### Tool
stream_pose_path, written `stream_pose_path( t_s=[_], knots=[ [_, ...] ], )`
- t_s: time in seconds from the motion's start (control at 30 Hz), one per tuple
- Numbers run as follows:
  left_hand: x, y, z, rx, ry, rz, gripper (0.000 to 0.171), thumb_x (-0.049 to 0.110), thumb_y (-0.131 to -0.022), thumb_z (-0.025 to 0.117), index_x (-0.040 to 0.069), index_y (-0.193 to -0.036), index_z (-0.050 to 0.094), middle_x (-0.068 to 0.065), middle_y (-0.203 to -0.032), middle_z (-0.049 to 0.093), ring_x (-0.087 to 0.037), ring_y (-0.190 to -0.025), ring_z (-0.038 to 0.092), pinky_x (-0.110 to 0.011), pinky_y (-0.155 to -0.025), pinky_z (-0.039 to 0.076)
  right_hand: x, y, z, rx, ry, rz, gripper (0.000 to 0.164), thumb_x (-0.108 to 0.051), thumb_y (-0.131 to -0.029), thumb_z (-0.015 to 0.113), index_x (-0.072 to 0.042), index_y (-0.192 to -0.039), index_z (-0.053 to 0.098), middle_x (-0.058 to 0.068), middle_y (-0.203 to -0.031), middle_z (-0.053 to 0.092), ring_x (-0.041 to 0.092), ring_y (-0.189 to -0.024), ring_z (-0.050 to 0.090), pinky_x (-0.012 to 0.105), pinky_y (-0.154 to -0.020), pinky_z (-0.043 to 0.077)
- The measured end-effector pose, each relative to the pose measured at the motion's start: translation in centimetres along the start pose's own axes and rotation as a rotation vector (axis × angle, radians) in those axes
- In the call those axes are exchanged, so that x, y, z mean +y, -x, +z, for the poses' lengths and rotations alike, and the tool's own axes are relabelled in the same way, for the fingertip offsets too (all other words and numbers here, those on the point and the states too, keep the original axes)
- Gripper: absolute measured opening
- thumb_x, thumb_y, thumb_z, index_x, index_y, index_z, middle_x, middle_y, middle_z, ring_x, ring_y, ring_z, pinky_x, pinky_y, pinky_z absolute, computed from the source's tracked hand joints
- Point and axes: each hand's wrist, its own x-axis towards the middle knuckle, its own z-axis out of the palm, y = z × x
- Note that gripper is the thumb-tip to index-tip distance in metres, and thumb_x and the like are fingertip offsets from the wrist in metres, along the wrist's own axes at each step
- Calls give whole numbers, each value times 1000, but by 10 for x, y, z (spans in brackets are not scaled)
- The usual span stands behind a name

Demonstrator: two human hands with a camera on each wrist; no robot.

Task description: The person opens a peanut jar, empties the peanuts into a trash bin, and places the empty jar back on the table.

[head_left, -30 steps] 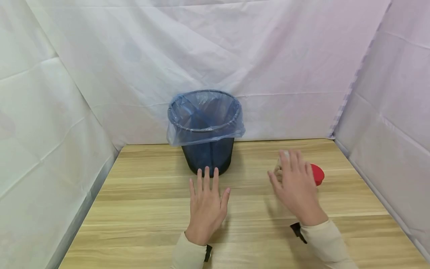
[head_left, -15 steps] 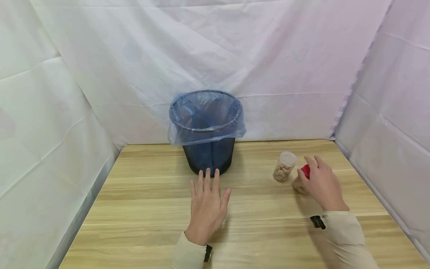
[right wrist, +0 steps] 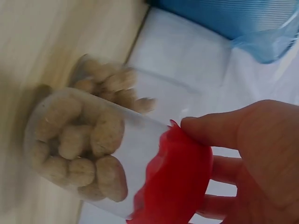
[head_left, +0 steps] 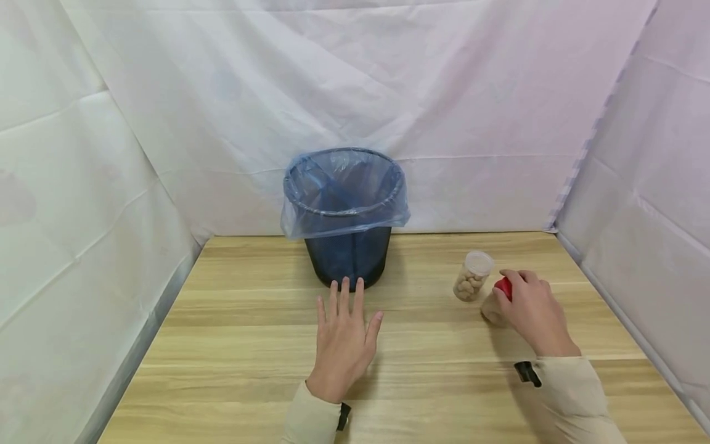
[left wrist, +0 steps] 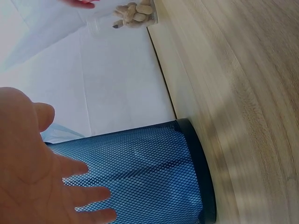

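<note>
My right hand grips the red lid of a clear jar partly filled with peanuts in their shells, thumb on one side and fingers on the other. Part of this jar is hidden behind the hand in the head view. Just left of it stands a second clear jar of peanuts, upright, with no red lid on it. My left hand holds nothing; its fingers are straight and spread, palm down, in front of a black mesh bin.
A blue plastic bag lines the bin and hangs over its rim. Bin and jars stand on a wooden table. White cloth hangs behind the table and along both sides.
My right hand has moved right and nearer, from over the left jar to the red lid, which it now grips. The left hand has stayed in place.
</note>
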Motion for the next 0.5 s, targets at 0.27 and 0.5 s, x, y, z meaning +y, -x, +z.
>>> stream_pose_path(
  t_s=[0.27, 0.5],
  knots=[
    [5, -1, -1, -1, 5, 4, 71, 50, -114, 45, 7, -169, 33, -26, -172, 36, -51, -161, 28, -75, -129, 23, -37, 11, -28, 9, -14, -42, 45, -28, -102, 69, -3, -139, 66, 35, -132, 63, 54, -107, 63, 67, -66, 58],
    [13, -2, 0, 2, 32, 32, 76, 55, -112, 47, 7, -169, 33, -26, -170, 39, -50, -159, 33, -71, -127, 30, -69, 16, -45, -15, -60, -135, 46, -32, -103, 73, -6, -140, 67, 30, -129, 68, 46, -105, 70, 60, -70, 61]
  ],
)
